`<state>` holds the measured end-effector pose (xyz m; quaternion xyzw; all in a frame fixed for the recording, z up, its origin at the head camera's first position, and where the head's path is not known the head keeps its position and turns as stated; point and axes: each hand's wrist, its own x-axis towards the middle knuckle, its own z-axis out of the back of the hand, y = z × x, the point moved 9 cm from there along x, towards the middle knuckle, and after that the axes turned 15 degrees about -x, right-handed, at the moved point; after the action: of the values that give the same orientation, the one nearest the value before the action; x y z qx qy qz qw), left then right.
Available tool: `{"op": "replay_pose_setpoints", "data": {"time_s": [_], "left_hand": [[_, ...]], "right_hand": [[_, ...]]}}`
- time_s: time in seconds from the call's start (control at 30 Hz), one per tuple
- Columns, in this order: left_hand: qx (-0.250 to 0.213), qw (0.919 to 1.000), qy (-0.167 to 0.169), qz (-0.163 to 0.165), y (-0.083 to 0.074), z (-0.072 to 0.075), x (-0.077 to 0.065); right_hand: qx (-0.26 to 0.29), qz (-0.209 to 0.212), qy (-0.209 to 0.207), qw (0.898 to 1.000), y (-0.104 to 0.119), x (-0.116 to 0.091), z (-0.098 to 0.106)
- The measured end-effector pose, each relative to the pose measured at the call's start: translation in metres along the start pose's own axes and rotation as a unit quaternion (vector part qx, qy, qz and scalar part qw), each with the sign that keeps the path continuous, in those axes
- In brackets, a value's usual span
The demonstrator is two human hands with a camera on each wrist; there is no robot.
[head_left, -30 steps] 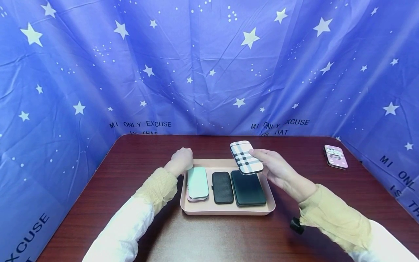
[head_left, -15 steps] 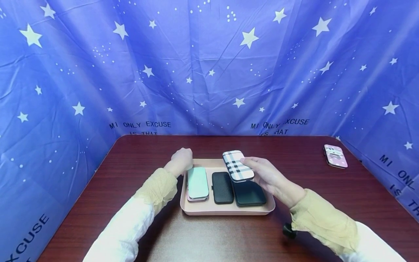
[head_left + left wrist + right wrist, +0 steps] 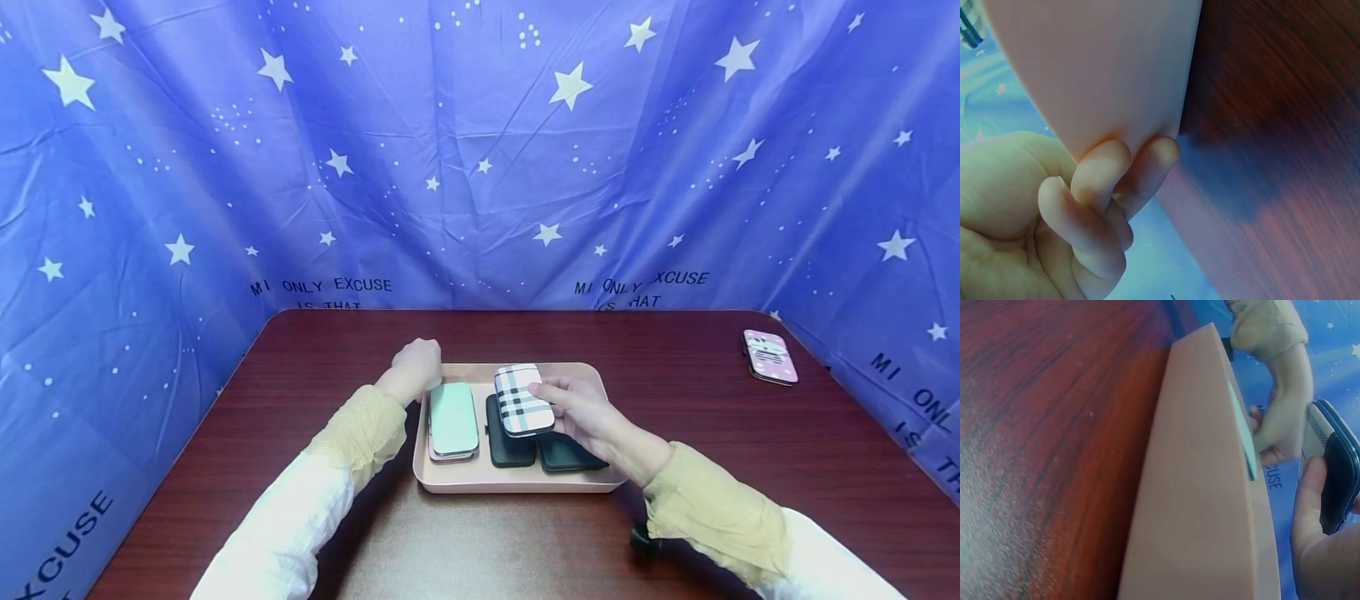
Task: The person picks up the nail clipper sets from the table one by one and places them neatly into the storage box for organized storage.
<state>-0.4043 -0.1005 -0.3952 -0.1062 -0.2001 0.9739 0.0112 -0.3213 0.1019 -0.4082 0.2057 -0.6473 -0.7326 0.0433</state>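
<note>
A plaid case [image 3: 524,400], white with black and grey-blue bands, is pinched by its right side in my right hand [image 3: 592,425]. It hovers over the tray [image 3: 480,480], partly covering a black textured case [image 3: 512,454] and a dark green case [image 3: 570,454]. In the right wrist view, the thumb presses on the plaid case's [image 3: 1341,475] face. My left hand [image 3: 417,367] grips the beige tray at its far left corner; its curled fingers [image 3: 1104,169] touch the outer wall in the left wrist view. A mint-green case [image 3: 453,418] lies on a pink one at the tray's left.
A pink patterned case [image 3: 769,357] lies on the far right of the brown wooden table [image 3: 337,342]. A blue star-printed curtain [image 3: 480,167] stands behind and to both sides. A small black object [image 3: 643,538] is at the right wrist.
My right hand has carried the plaid case left and toward me, from above the dark green case to above the black textured one. The left hand stays at the tray corner.
</note>
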Motion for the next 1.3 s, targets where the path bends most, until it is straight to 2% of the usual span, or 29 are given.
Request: {"op": "replay_pose_setpoints", "data": {"time_s": [0.3, 0.7, 1.07, 1.3], "left_hand": [[-0.002, 1.0, -0.004, 0.001, 0.001, 0.0, 0.0], [0.008, 0.9997, -0.016, -0.015, -0.002, 0.005, -0.005], [0.001, 1.0, -0.002, -0.006, -0.002, 0.003, -0.004], [0.0, 1.0, -0.003, -0.007, -0.002, 0.004, -0.006]], "right_hand": [[-0.026, -0.014, -0.006, 1.0, -0.007, 0.003, -0.005], [-0.084, -0.021, -0.021, 0.996, -0.013, 0.01, -0.008], [-0.167, -0.021, -0.05, 0.984, -0.012, 0.013, -0.006], [-0.203, -0.012, -0.058, 0.977, -0.012, 0.017, -0.006]]}}
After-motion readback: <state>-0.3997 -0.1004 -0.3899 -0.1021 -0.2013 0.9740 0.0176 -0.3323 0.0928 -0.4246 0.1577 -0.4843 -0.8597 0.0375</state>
